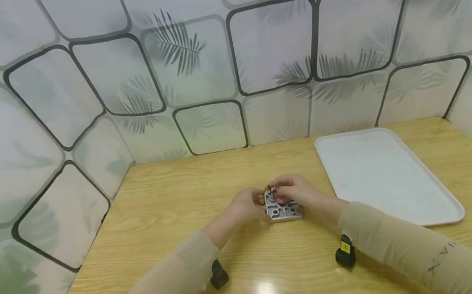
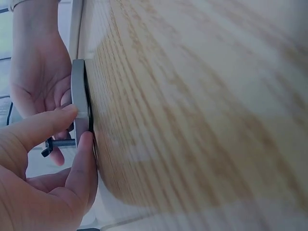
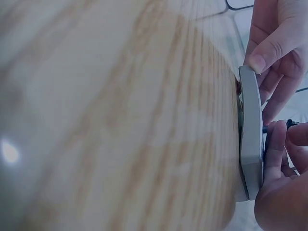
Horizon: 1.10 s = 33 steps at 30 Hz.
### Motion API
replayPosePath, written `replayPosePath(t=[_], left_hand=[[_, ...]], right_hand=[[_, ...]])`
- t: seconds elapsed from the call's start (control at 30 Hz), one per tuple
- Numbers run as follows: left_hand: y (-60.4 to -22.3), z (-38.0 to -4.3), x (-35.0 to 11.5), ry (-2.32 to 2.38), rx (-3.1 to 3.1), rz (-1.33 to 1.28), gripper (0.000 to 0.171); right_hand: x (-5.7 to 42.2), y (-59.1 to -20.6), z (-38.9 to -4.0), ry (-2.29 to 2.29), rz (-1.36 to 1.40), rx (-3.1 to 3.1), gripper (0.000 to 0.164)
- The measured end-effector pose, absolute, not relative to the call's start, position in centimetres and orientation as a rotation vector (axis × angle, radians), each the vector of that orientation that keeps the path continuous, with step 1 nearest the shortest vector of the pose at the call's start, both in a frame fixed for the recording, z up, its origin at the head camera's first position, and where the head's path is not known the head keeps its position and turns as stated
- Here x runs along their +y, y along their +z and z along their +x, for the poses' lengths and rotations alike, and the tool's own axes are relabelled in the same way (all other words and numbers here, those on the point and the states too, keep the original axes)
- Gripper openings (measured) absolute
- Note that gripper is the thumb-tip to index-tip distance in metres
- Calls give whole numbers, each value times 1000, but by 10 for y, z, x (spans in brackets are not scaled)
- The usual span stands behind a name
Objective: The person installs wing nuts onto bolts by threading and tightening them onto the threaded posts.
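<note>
A grey metal plate (image 1: 285, 216) with round raised holes is held just at the tabletop, between both hands in the head view. My left hand (image 1: 246, 205) grips its left edge; in the left wrist view the thumb and a finger pinch the plate's corner (image 2: 83, 124). A threaded bolt (image 2: 63, 143) with a dark, bent head sticks out from the plate's holed face, near that corner. My right hand (image 1: 296, 191) reaches over the plate from the right, its curled fingers pinching at the bolt (image 3: 290, 123). The fingertips partly hide the bolt.
A white tray (image 1: 376, 175) lies on the wooden table (image 1: 177, 188) to the right, beyond the right forearm. Black wrist devices (image 1: 218, 275) hang below both sleeves. A patterned curtain (image 1: 275, 46) stands behind the table and along its sides.
</note>
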<state>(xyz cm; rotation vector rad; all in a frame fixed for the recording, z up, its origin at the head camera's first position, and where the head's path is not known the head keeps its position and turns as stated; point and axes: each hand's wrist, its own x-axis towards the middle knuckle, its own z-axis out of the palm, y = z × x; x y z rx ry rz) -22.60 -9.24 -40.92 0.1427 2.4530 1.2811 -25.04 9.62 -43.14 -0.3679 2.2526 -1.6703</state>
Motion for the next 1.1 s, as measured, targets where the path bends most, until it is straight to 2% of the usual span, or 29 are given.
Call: replayPosePath(t=[0.3, 1.1], left_hand=[[-413, -228, -95, 1312, 2413, 163, 80], [-418, -232, -101, 1413, 2338, 167, 79]], right_hand=[[97, -434, -251, -1664, -340, 2256, 37], [95, -437, -256, -1637, -258, 2349, 18]])
